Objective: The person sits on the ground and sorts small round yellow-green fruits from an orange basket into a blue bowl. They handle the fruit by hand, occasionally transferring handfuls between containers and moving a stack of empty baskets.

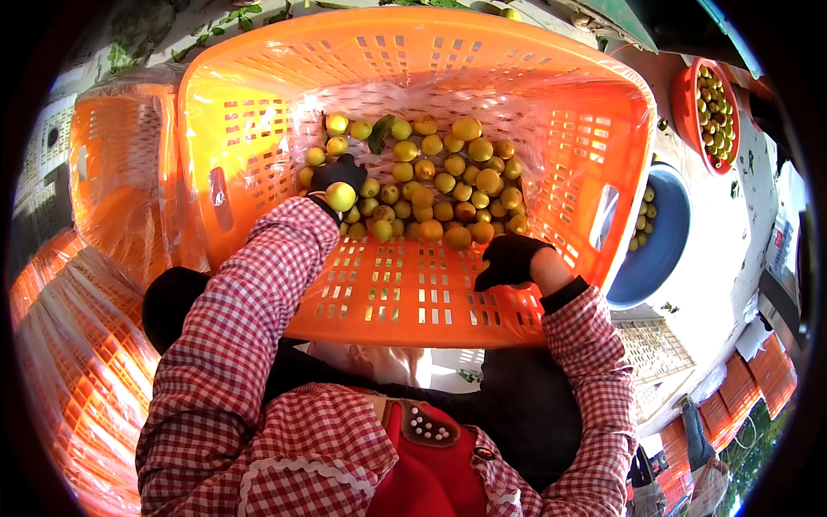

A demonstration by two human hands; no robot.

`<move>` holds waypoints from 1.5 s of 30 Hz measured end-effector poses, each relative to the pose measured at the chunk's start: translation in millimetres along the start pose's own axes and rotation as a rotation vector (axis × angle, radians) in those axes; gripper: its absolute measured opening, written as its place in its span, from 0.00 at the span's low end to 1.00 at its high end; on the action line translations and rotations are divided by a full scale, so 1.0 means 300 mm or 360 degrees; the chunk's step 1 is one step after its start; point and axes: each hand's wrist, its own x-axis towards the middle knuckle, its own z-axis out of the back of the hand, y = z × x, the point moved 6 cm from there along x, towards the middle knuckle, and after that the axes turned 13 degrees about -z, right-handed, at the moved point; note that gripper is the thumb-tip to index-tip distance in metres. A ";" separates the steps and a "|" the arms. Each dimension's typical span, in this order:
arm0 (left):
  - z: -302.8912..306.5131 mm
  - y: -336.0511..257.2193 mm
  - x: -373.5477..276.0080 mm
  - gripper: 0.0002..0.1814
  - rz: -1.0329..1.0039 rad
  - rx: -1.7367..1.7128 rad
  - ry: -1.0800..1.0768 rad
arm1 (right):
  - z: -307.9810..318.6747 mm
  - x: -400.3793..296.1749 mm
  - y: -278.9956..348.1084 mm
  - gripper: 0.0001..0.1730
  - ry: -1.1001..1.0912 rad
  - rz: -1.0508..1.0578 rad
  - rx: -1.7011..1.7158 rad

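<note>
A big orange plastic crate (413,326) with slotted walls stands before me, partly lined with clear plastic film (536,106). Round yellow-green fruits (423,197), some with brown patches, cover much of its bottom. My left hand (339,174), in a black glove, reaches down among the fruits at the left side; its fingers are hidden. One yellow fruit (340,196) appears over that wrist, and I cannot tell whether it touches. My right hand (513,262), also black-gloved, is curled above the near wall at the right. Whether it holds anything is unclear. A green leaf (381,134) lies among the fruits.
Left of the crate stand other orange crates (119,181) with plastic film. To the right are a blue basin (665,239) and a red basin (688,116), both with fruits. A pale slatted crate (652,355) sits nearer. People's legs (698,436) show at lower right.
</note>
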 end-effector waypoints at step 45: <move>0.061 -0.040 -0.318 0.20 0.0180 -0.0505 0.0477 | -0.028 -0.197 0.127 0.32 -0.0162 0.0902 0.0635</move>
